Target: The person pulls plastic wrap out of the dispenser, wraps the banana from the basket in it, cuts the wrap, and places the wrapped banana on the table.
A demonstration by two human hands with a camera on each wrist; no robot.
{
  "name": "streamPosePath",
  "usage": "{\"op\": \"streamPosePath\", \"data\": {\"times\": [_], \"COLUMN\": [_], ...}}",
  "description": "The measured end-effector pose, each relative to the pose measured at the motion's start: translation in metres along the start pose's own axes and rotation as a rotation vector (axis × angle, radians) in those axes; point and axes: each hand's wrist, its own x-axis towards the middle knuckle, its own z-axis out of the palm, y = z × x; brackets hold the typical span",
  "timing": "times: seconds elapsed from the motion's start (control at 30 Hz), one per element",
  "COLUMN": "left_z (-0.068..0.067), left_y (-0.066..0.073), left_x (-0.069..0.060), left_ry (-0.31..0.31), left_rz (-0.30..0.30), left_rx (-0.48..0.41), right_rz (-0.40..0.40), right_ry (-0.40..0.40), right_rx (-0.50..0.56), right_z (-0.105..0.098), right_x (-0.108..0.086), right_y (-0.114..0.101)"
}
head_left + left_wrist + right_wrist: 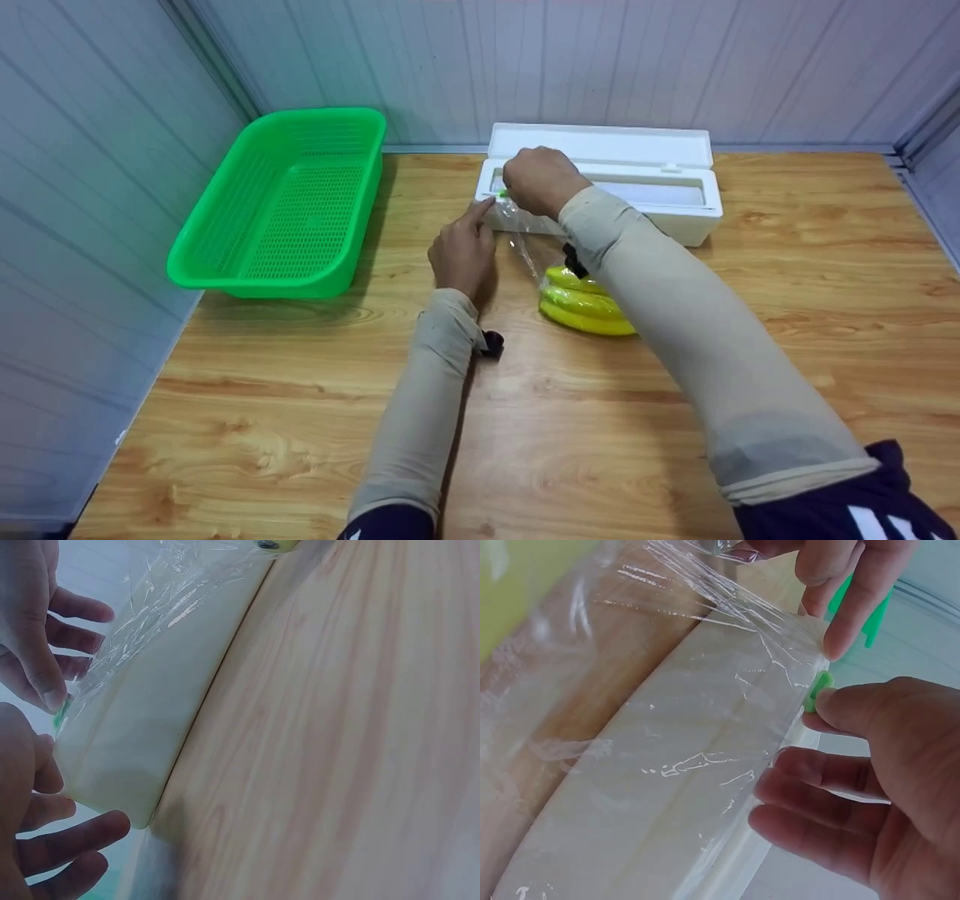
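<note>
A long white cling film dispenser box stands near the back wall, its lid raised. Clear cling film stretches from its front edge to a bunch of bananas, which it covers. My right hand is at the box's left end. In the right wrist view its thumb and index finger pinch a small green slide cutter on the rim. My left hand touches the box's left corner with an extended finger, beside the cutter. Its other fingers are loosely bent and hold nothing. My right forearm partly hides the bananas.
A green plastic basket stands at the left on the wooden table. Pale panel walls enclose the back and sides. The box sits close to the back wall.
</note>
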Motion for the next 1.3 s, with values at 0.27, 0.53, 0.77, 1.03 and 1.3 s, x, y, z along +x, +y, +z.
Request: {"op": "streamPosePath", "data": {"times": [0.27, 0.53, 0.77, 1.03, 1.3], "left_z": [0.0, 0.003, 0.005, 0.001, -0.001], "left_y": [0.001, 0.003, 0.005, 0.009, 0.01], "left_x": [0.001, 0.002, 0.002, 0.004, 0.003], "left_ry": [-0.008, -0.023, 0.0, -0.025, -0.042], "left_rz": [-0.001, -0.009, 0.022, 0.017, 0.049], "left_rx": [-0.013, 0.007, 0.019, -0.029, 0.08], "right_rz": [0.002, 0.011, 0.034, 0.074, 0.026], "right_ry": [-0.015, -0.035, -0.042, -0.048, -0.008], "right_rx": [0.051, 0.065, 0.083, 0.126, 0.148], "right_z": [0.0, 0.0, -0.001, 0.0, 0.001], "right_x": [-0.004, -0.009, -0.012, -0.013, -0.011], "right_y": [0.005, 0.011, 0.014, 0.016, 0.015]}}
